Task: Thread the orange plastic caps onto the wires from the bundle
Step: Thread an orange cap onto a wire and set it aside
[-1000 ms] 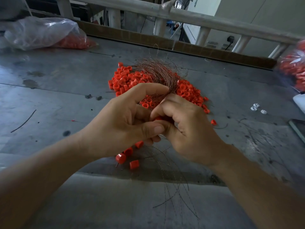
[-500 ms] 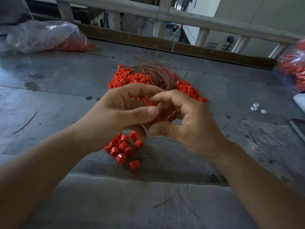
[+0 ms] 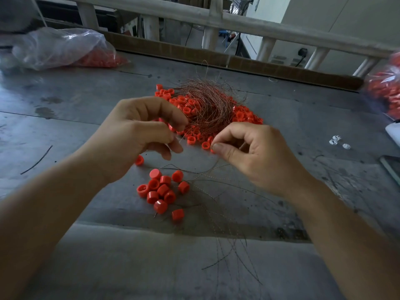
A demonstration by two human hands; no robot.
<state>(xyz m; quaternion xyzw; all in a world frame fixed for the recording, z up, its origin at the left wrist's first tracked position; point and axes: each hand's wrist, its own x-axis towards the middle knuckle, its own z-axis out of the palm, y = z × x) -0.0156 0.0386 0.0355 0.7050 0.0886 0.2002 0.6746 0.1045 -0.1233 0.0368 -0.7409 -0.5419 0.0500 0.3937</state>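
Far left of the left hand I see a bag (image 3: 60, 48). The left hand (image 3: 138, 137) hovers with its back up, fingers curled, pinching a wire (image 3: 181, 138) at its tips. Below it, between the wrists, a cluster (image 3: 160, 191) of caps lies among loose strands. Beyond both hands the bundle (image 3: 205, 100) rests on the pile (image 3: 244, 114). The right hand (image 3: 257, 156), knuckles up, pinches a cap (image 3: 212, 150) between thumb and forefinger, apart from the left fingertips. White bits (image 3: 337, 141) lie to its right.
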